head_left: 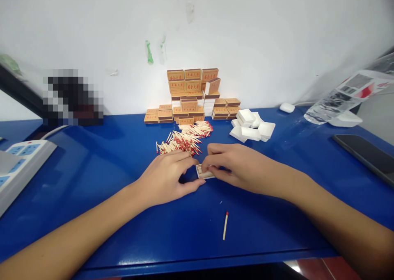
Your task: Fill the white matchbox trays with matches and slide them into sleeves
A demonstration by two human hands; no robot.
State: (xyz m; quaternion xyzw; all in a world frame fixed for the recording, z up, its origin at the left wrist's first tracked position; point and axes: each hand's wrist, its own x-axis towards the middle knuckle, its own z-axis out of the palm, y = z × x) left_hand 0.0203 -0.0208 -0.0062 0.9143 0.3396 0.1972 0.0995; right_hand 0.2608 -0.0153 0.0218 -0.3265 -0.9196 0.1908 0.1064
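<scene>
A small white matchbox tray (201,175) with some matchsticks inside lies on the blue table between my hands. My left hand (172,175) is beside it, thumb and index finger spread around its left end. The fingers of my right hand (229,163) are bent down into the tray, pressing or pinching at the sticks; what they hold is too small to make out. Just behind my left hand is a heap of loose red-headed matches (184,140). One single match (225,226) lies nearer the front edge.
Stacked orange matchboxes (193,86) stand against the wall. White empty trays (252,125) are piled at their right. A power strip (24,161) is at the left; a plastic bottle (335,99) and a phone (366,153) are at the right.
</scene>
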